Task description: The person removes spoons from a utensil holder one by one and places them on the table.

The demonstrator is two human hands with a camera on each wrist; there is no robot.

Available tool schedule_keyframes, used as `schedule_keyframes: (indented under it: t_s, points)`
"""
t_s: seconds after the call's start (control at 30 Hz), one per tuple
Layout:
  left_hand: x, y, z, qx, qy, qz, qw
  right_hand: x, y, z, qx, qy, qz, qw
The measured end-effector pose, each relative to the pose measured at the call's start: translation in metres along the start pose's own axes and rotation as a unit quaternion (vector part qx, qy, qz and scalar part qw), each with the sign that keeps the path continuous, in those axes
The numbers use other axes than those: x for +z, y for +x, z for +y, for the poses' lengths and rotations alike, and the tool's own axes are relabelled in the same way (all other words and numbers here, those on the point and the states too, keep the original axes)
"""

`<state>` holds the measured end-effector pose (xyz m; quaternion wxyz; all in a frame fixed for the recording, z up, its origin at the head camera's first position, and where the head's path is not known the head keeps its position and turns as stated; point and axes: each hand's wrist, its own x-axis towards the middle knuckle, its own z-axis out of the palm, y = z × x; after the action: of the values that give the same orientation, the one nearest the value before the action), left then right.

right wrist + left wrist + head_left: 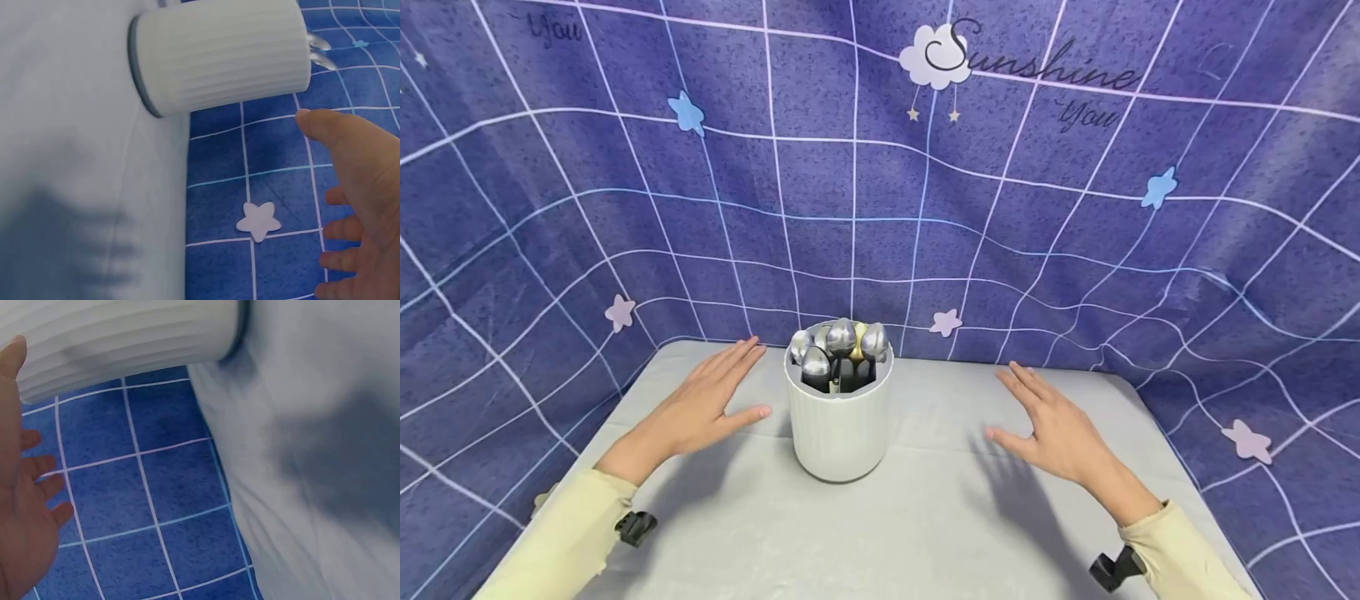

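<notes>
A white ribbed utensil holder (841, 437) stands upright on the table, also seen sideways in both wrist views. Several spoons (841, 337) stick up from it, rounded silver ends on top; one gold-coloured piece (860, 342) is among them. Left of the holder my left hand (703, 404) hovers above the table with straight fingers, apart from it. On the other side my right hand (1060, 429) is held in the air, fingers extended and thumb toward the holder, at a wider distance. Neither hand holds anything. What lies deeper inside the holder is hidden.
A pale grey cloth covers the table (925, 525). Behind it and along both sides hangs a blue-purple curtain (820, 167) with a grid of lines, stars and lettering. Dark wrist devices (637, 527) sit at both cream sleeves (561, 533).
</notes>
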<state>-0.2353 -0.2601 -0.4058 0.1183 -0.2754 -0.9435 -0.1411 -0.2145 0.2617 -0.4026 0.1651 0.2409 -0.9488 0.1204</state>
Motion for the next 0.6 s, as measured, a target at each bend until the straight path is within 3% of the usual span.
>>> schedule_keyframes:
  t_s: [0.13, 0.37, 0.47, 0.6]
  points:
    - [-0.006, 0.009, 0.003, -0.003, -0.063, 0.016, 0.9979, -0.006, 0.008, -0.005, -0.011, 0.009, 0.007, 0.9999]
    - [-0.009, 0.02, 0.01, -0.014, -0.171, 0.027, 0.9849, -0.015, 0.025, -0.014, -0.028, 0.042, 0.0, 0.9987]
    - [-0.008, 0.024, 0.012, -0.029, -0.224, 0.029, 0.9737, -0.019, 0.035, -0.017, -0.045, 0.059, -0.002, 0.9973]
    - [-0.006, 0.03, 0.015, -0.036, -0.304, 0.036, 0.9513, -0.023, 0.046, -0.021, -0.062, 0.076, 0.002, 0.9952]
